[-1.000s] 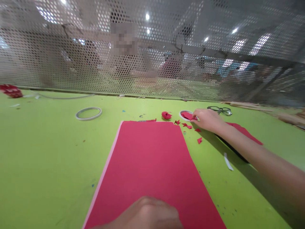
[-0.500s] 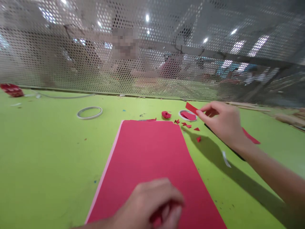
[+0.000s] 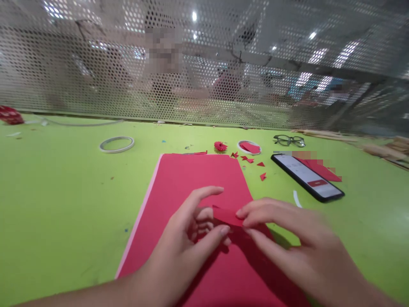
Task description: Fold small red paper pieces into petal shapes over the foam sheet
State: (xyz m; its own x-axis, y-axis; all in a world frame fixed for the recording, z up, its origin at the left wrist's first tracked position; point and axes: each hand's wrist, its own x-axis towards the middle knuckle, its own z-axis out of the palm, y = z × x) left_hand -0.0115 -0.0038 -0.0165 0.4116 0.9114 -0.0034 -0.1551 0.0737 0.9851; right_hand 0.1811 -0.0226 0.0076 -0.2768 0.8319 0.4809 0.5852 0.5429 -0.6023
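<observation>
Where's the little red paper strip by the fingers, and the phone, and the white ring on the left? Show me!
Red paper strip (image 3: pixel 225 215): head view, middle of its visible face.
Phone (image 3: pixel 306 176): head view, middle of its screen.
White ring (image 3: pixel 116 150): head view, its near rim.

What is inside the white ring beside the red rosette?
Red paper pieces lie inside the white ring; whatever is directly beneath them on the green table is covered from view.
</observation>
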